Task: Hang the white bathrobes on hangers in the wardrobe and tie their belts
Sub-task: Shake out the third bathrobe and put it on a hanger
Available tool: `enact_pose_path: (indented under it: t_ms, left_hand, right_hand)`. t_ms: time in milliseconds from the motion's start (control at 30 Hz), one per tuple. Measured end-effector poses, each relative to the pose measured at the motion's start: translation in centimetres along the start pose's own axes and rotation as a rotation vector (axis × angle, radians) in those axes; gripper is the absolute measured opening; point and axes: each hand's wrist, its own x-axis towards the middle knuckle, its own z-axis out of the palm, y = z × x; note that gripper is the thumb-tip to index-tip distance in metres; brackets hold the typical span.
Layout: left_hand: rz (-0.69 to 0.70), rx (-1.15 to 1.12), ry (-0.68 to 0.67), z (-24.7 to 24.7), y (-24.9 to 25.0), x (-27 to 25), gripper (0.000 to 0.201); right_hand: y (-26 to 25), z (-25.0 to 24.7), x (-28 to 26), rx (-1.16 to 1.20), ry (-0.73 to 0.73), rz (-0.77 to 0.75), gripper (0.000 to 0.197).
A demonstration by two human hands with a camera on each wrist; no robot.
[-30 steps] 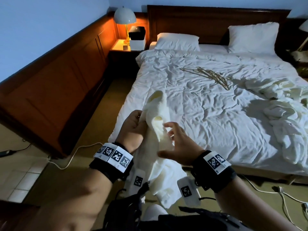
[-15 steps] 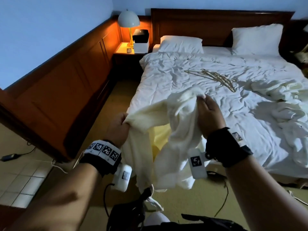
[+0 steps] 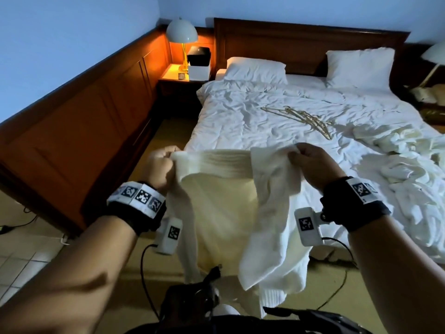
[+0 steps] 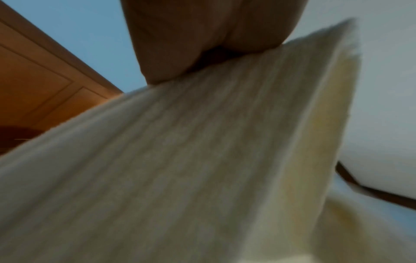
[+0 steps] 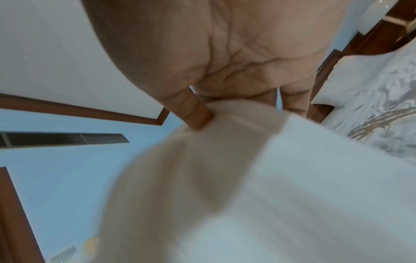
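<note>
I hold a white bathrobe (image 3: pixel 224 213) up in front of me by its collar, spread between both hands at the foot of the bed. My left hand (image 3: pixel 161 162) grips the collar's left end, my right hand (image 3: pixel 304 158) pinches the right end. The robe hangs down past my wrists. In the left wrist view the ribbed cloth (image 4: pixel 180 169) runs up under my curled fingers (image 4: pixel 202 41). The right wrist view has my thumb (image 5: pixel 193 113) pressed on the robe (image 5: pixel 236 178). Wooden hangers (image 3: pixel 303 118) lie on the bed. More white robe cloth (image 3: pixel 407 165) is heaped on the bed's right side.
The bed (image 3: pixel 240 121) with a rumpled white duvet and two pillows (image 3: pixel 255 69) fills the middle. A lit lamp (image 3: pixel 181 32) stands on the nightstand (image 3: pixel 179 78) at the left. Wood panelling (image 3: pixel 79 124) lines the left wall. Cables (image 3: pixel 337 290) trail on the carpet.
My hands have moved apart and up, and the bunched robe is now stretched open by its collar between them. The right hand shifted to the right.
</note>
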Motion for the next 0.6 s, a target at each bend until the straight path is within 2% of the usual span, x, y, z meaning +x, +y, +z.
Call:
enact_pose_path:
  t_ms: [33, 67, 167, 233, 267, 367, 400, 467, 500, 533, 567, 600]
  left_hand:
    - [0.021, -0.023, -0.005, -0.3, 1.5, 0.2, 0.020]
    - [0.027, -0.042, -0.005, -0.3, 3.2, 0.2, 0.021]
    - [0.080, -0.128, -0.078, 1.6, 7.2, -0.3, 0.025]
    - [0.126, -0.175, -0.167, 3.4, 9.3, -1.1, 0.026]
    - [0.141, -0.151, -0.186, 4.1, 10.2, -1.4, 0.029]
    - [0.202, -0.003, -0.185, 4.9, 11.3, -1.9, 0.032]
    - [0.210, 0.027, -0.186, 4.8, 11.5, -1.9, 0.026]
    - [0.221, 0.049, -0.167, 4.4, 11.7, -1.8, 0.016]
    - [0.227, 0.042, -0.160, 4.0, 11.7, -1.7, 0.018]
    - [0.226, 0.028, -0.162, 3.8, 11.9, -1.7, 0.021]
    - [0.232, 0.012, -0.176, 3.5, 12.0, -1.6, 0.022]
    - [0.237, 0.009, -0.192, 3.3, 12.2, -1.7, 0.022]
  right_hand:
    - [0.3, 0.1, -0.3, -0.013, -0.016, 0.005, 0.018]
    - [0.2, 0.4, -0.9, -0.006, -0.026, -0.005, 0.022]
    - [-0.7, 3.3, -3.4, 0.026, -0.185, -0.107, 0.044]
    - [-1.8, 5.9, -5.2, -0.088, -0.283, -0.183, 0.077]
    - [-2.5, 6.9, -5.9, -0.138, -0.278, -0.200, 0.081]
    - [-4.4, 8.2, -7.3, -0.152, -0.190, -0.270, 0.052]
    - [-4.3, 8.4, -7.6, -0.119, -0.189, -0.268, 0.052]
    - [-3.4, 8.7, -8.0, -0.089, -0.195, -0.220, 0.081]
    - [-2.9, 9.1, -8.1, -0.123, -0.196, -0.206, 0.096]
    - [-2.5, 9.4, -8.1, -0.179, -0.194, -0.217, 0.099]
    - [-2.2, 9.8, -7.8, -0.228, -0.173, -0.250, 0.091]
    - [-2.1, 10.0, -7.4, -0.234, -0.135, -0.292, 0.072]
